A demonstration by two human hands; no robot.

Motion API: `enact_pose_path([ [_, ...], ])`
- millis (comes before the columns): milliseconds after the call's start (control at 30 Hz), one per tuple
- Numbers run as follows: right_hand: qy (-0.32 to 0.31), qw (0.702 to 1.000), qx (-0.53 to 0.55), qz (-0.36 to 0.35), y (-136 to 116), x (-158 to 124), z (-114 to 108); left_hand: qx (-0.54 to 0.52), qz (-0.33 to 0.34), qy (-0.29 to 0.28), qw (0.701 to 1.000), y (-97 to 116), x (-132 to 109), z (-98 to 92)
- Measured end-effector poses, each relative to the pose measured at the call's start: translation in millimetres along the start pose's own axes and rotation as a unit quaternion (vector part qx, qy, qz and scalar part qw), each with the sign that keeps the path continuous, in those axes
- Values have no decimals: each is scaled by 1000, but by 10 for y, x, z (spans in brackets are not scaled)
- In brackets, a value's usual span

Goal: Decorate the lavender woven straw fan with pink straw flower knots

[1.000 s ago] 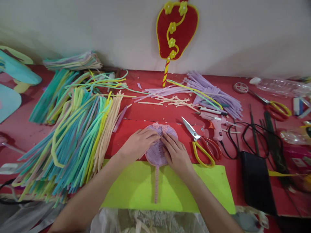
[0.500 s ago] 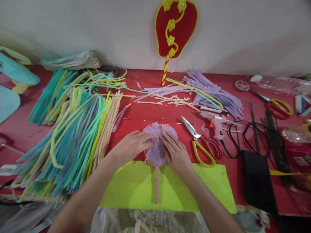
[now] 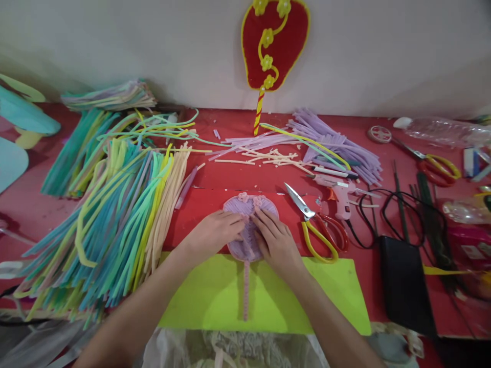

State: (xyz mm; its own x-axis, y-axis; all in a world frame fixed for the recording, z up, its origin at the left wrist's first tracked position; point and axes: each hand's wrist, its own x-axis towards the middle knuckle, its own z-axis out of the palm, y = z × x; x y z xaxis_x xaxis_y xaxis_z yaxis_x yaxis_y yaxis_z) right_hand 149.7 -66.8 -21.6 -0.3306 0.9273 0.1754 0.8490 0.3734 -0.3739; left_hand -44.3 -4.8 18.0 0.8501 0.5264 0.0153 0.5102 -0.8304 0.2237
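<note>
A small lilac fan [image 3: 245,245] made of pipe cleaners lies flat in front of me, with little pink flowers along its top edge and a pink handle [image 3: 246,296] pointing toward me. My left hand [image 3: 217,230] is closed over the fan's left half, its fingertips pinching a pink pipe cleaner [image 3: 245,218] near the middle. The strip's loose end hangs down over the lilac surface. On the right half rests my right hand [image 3: 278,237], fingers stretched out and laid against the fan beside the pink strip. The fingers partly cover the fan's face.
Under the handle lies a lime-green sheet [image 3: 307,301]. Scissors [image 3: 309,214] and a pink glue gun [image 3: 339,194] are at right, near a black box [image 3: 404,286]. Pipe cleaners [image 3: 111,230] pile up at left; lilac ones [image 3: 337,148] lie behind. A red fan [image 3: 276,46] leans on the wall.
My left fingers have shifted slightly over the fan, and the pink strip's loose end has swung from lower left toward the fan's lower middle. My right hand stays nearly still.
</note>
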Motion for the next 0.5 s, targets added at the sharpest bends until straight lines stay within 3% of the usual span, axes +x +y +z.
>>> enact_pose_path([
  [167,1,1000,11,1,-1,14,-18,-43,-25,-21,999,23,34,27],
  [367,-51,998,28,-10,-9,6,-123,-117,-94,-25,988,43,26,17],
  [500,-57,998,29,-7,-1,-4,-133,-104,-98,-22,990,77,10,23],
])
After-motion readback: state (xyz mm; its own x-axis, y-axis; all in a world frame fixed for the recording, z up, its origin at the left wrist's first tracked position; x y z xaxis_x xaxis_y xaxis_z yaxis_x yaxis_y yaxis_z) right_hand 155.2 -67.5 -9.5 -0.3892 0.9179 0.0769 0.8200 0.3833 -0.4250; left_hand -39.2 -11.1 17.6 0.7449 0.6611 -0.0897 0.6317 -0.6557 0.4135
